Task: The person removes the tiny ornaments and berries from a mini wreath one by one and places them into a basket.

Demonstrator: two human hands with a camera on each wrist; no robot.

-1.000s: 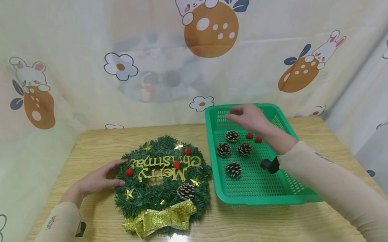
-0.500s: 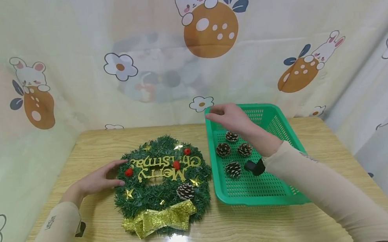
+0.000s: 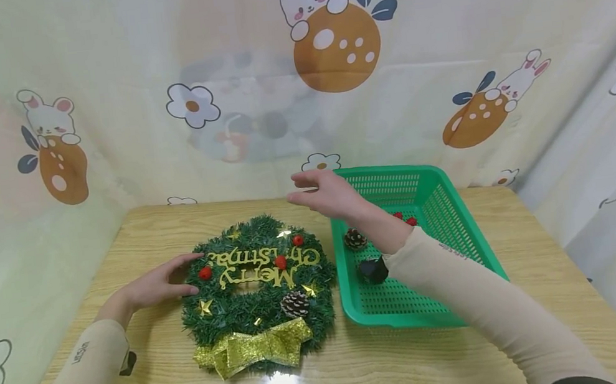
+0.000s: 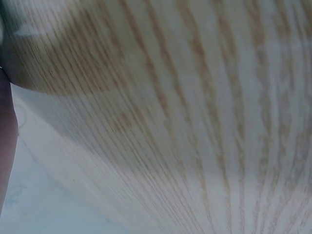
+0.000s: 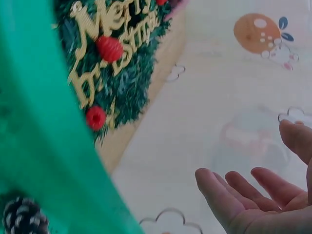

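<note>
A green wreath point(image 3: 316, 322) with gold "Merry Christmas" lettering point(image 3: 257, 277), red berries, gold stars, a pinecone point(image 3: 295, 304) and a gold bow point(image 3: 262, 346) lies on the table. My left hand point(image 3: 154, 286) touches its left edge with relaxed fingers. Above the basket's back left corner hovers my right hand point(image 3: 331, 194), its fingers apart with nothing between them; the right wrist view shows the same hand point(image 5: 263, 200) empty. The green basket point(image 3: 472, 225) holds a pinecone point(image 3: 355, 239) and red berries point(image 3: 412, 222), partly hidden by my right forearm.
The wooden table point(image 3: 164, 382) carries the wreath and, right of it, the basket. A patterned curtain point(image 3: 257, 135) hangs behind and on both sides. Mostly wood grain point(image 4: 195, 122) fills the left wrist view.
My right hand has moved left from over the basket toward the wreath, its fingers spreading wider. The forearm now covers several pinecones. My left hand and the wreath have not moved.
</note>
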